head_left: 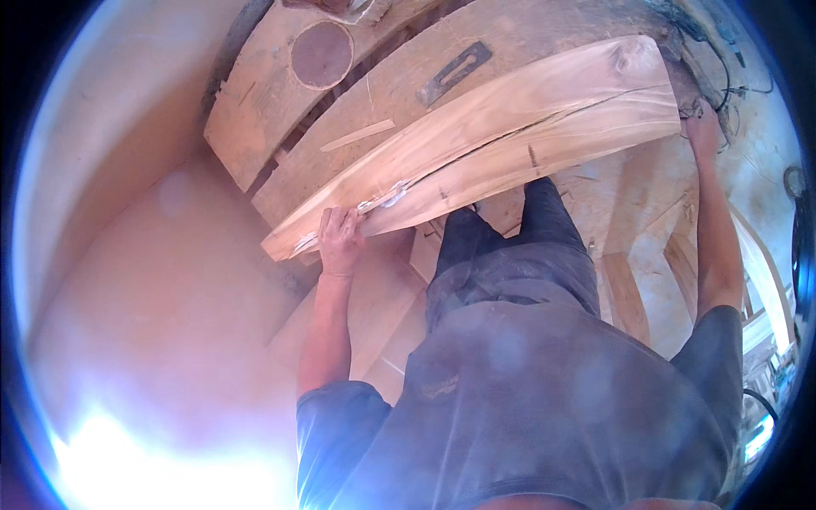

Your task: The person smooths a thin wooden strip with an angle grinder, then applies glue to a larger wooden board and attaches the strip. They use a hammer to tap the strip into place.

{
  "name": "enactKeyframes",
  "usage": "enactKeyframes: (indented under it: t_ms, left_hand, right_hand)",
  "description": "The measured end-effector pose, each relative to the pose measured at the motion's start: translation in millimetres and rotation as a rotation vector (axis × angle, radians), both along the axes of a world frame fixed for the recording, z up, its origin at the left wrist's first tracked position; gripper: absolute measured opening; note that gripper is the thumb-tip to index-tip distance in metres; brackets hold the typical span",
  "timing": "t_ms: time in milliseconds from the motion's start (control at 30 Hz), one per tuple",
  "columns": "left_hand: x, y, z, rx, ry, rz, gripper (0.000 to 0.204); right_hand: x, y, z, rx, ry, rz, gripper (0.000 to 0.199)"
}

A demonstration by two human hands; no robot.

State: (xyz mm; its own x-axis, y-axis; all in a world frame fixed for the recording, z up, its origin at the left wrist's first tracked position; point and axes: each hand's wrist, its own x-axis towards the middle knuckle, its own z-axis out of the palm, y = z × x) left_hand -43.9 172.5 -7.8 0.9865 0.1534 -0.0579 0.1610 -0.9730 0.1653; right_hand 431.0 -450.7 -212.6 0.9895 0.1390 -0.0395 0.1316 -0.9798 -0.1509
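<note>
A long, pale wooden plank (544, 119) with curved edges slants across the bench in front of me, its right end farther off. A dark crack runs along it, with white paste-like smears (395, 194) towards its left part. My left hand (341, 240) is closed over the plank's near edge by the left end, fingers curled on top beside the smears. A thin light sliver lies close to those fingers. Stretched far to the right, my right hand (702, 129) is beside the plank's right end, near a dark greyish thing; its fingers are mostly hidden.
Beneath and behind the plank lie broad bench boards (280, 119) with gaps between them. On them are a round brown disc (322, 54), a flat slotted metal piece (456, 73) and a thin wood strip (358, 135). Dark cables (727, 72) hang at right; curved wooden pieces (625, 297) stand nearby.
</note>
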Motion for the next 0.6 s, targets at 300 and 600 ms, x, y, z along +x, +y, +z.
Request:
enactKeyframes:
  t_ms: [300,600]
  left_hand:
    - [9.4,-6.8,9.0,0.055,0.094,0.009,0.017]
    - [14.6,-4.7,12.8,0.028,0.118,0.024,0.022]
  right_hand:
    - [21.1,27.8,11.3,-0.122,-0.202,0.07,0.054]
    - [92.5,16.8,11.0,-0.343,-0.034,0.242,0.053]
